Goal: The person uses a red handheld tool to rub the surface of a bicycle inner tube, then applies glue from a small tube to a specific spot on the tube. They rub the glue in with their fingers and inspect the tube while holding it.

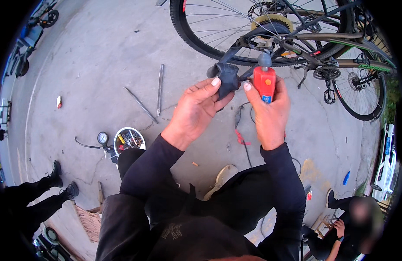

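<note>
My left hand (193, 108) pinches a bunched piece of black rubber inner tube (227, 77) between thumb and fingers. The tube runs up toward the rear wheel of a bicycle (270, 32). My right hand (272, 117) is closed around a small red handheld power tool (265, 82) with an orange button. A grey cone-shaped tip (265, 60) points away from me at the tool's far end, beside the tube and apart from it. Both hands are raised above the concrete ground, just short of the wheel.
Two metal bars (160, 89) lie on the ground at left. A white bucket (142, 138) of small tools stands by my left knee, beside a pressure gauge (102, 138). A cable with red clips (241, 138) lies below my hands. People stand left and sit right.
</note>
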`<state>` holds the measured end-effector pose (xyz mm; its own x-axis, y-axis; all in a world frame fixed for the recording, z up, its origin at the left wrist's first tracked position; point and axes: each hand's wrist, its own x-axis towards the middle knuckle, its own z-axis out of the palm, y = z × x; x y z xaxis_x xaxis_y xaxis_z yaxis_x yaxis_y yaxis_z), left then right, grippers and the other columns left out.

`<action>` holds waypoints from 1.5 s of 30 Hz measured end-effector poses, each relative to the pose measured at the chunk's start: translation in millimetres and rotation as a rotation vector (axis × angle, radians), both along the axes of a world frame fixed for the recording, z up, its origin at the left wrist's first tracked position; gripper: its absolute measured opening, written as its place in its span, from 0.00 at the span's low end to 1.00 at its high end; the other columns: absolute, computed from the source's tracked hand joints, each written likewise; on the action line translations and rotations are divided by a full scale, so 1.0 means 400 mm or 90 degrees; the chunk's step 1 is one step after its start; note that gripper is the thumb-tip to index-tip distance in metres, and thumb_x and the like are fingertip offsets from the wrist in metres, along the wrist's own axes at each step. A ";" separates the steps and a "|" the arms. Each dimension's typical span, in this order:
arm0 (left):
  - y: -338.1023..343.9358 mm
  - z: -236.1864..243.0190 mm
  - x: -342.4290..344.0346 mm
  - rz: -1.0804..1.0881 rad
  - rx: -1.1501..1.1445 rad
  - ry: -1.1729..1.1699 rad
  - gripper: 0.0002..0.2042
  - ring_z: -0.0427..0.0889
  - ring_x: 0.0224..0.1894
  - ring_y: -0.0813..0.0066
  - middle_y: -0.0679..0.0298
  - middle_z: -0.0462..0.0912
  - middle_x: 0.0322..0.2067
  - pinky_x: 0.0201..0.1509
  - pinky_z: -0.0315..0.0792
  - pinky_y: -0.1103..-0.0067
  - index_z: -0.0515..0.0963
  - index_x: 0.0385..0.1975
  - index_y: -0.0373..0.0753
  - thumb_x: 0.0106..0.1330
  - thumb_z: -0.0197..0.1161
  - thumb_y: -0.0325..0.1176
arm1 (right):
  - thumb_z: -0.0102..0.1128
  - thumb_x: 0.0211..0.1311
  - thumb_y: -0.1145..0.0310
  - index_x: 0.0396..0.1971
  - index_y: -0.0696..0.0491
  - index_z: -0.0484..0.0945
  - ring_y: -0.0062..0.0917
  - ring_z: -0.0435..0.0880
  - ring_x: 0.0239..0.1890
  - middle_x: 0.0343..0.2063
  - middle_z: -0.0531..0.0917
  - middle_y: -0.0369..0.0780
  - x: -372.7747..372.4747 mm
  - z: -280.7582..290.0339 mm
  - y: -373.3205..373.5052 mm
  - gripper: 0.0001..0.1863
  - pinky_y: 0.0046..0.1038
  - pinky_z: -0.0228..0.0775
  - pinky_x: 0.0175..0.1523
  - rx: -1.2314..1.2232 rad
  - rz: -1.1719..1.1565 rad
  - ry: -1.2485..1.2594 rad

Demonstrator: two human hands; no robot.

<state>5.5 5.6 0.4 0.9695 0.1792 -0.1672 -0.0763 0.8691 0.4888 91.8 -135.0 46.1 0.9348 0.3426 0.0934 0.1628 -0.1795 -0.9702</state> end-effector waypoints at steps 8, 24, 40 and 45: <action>-0.033 -0.004 0.051 0.032 -0.038 -0.068 0.18 0.75 0.63 0.62 0.54 0.80 0.55 0.74 0.61 0.66 0.74 0.54 0.29 0.74 0.55 0.38 | 0.70 0.62 0.68 0.57 0.62 0.64 0.26 0.80 0.44 0.44 0.80 0.45 -0.034 0.052 -0.077 0.30 0.27 0.73 0.52 -0.069 0.060 -0.110; -0.068 0.032 0.098 0.094 -0.120 -0.035 0.18 0.75 0.61 0.64 0.57 0.79 0.56 0.69 0.65 0.69 0.73 0.56 0.33 0.75 0.54 0.38 | 0.75 0.53 0.70 0.55 0.59 0.71 0.39 0.85 0.40 0.42 0.83 0.49 -0.022 0.044 -0.068 0.30 0.32 0.77 0.45 -0.184 0.027 -0.358; -0.065 0.038 0.080 0.073 -0.093 -0.065 0.14 0.78 0.51 0.74 0.61 0.83 0.47 0.59 0.70 0.75 0.79 0.50 0.34 0.72 0.60 0.37 | 0.78 0.47 0.69 0.57 0.54 0.73 0.40 0.84 0.39 0.41 0.82 0.45 -0.023 0.045 -0.042 0.35 0.35 0.78 0.38 -0.281 0.022 -0.548; -0.068 0.036 0.080 0.083 -0.112 -0.050 0.14 0.78 0.48 0.75 0.62 0.84 0.46 0.54 0.71 0.76 0.79 0.50 0.34 0.72 0.61 0.36 | 0.77 0.48 0.68 0.57 0.54 0.73 0.42 0.84 0.38 0.40 0.82 0.45 -0.021 0.041 -0.043 0.34 0.36 0.77 0.38 -0.269 0.048 -0.570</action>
<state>37.7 -21.6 14.8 0.9513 0.2785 -0.1322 -0.2252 0.9205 0.3193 83.2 -152.1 62.4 0.5536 0.5659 0.6110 0.8294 -0.4411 -0.3429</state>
